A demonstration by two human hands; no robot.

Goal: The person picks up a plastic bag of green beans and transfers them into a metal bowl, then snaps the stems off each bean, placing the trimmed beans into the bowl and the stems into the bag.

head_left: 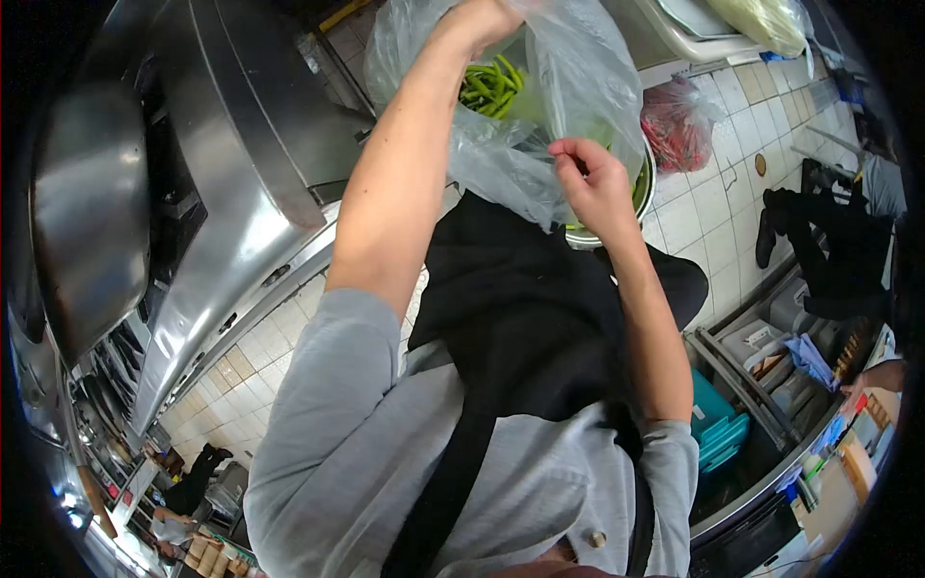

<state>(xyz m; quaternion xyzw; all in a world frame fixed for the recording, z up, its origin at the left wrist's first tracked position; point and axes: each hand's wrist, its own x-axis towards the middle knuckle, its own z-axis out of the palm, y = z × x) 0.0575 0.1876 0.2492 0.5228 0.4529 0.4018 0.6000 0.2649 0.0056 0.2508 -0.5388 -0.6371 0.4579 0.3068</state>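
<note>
I log both hands on the clear plastic bag (588, 87), which hangs in front of the black apron (520, 318), above the tiled floor (694, 217). L hand (487, 19) sits at the top frame edge, fingers closed round the bag's upper rim; part of the hand is cut off. R hand (593, 183) is lower and pinches the bag film between thumb and forefinger, other fingers curled. Green pods (491, 87) show inside the bag, approx. between the two hands. A steel bowl (644, 188) sits directly behind the R hand with the bag's bottom over it. A red-filled bag (674, 125) lies near the bowl. A co-worker in dark clothes (829, 241) is well apart.
</note>
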